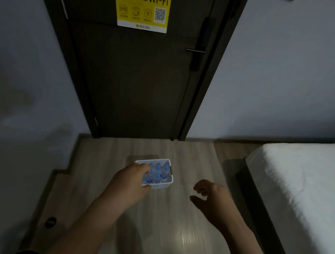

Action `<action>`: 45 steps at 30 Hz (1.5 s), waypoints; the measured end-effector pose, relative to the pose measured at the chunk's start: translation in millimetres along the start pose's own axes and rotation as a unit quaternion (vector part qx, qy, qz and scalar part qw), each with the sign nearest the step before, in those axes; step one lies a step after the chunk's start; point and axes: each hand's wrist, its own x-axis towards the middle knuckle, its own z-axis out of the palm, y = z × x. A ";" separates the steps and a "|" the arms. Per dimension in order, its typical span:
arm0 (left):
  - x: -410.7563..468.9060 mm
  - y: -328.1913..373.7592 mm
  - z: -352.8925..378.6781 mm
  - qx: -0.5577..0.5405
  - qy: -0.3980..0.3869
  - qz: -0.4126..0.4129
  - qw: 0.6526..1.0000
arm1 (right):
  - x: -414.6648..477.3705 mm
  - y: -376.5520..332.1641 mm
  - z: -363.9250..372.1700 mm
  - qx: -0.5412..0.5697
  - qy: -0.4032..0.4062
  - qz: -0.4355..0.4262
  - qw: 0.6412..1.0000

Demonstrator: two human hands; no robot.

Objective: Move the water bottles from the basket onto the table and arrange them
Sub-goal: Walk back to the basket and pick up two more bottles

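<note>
A small white perforated basket [164, 185] stands on the wooden floor in front of a dark door. Several clear water bottles [162, 174] with blue caps stand upright inside it. My left hand [132, 178] reaches over the basket's left end, fingers curled over the rim above the bottles and thumb at the front corner. It hides the left part of the basket and one bottle. My right hand [209, 194] hovers to the right of the basket, apart from it, fingers loosely curled and holding nothing. No table is in view.
The dark door [138, 82] with a yellow Wi-Fi sticker [143, 7] is shut straight ahead. A bed with a white mattress [304, 186] fills the right side. A grey wall [27, 98] bounds the left. The floor [176, 225] is lit near me.
</note>
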 end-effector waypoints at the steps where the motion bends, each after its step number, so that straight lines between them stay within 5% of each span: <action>1: 12.5 -0.4 -0.1 0.002 -0.008 -0.001 1.000 | 12.5 2.4 -1.7 0.003 -0.001 0.001 1.000; 24: 264.0 -16.3 98.8 -0.007 -0.055 -0.128 0.990 | 312.1 110.2 15.1 0.000 -0.097 -0.053 0.994; 45: 379.1 -193.5 343.1 -0.030 -0.110 -0.169 0.979 | 477.4 176.8 271.2 0.033 -0.099 -0.028 0.994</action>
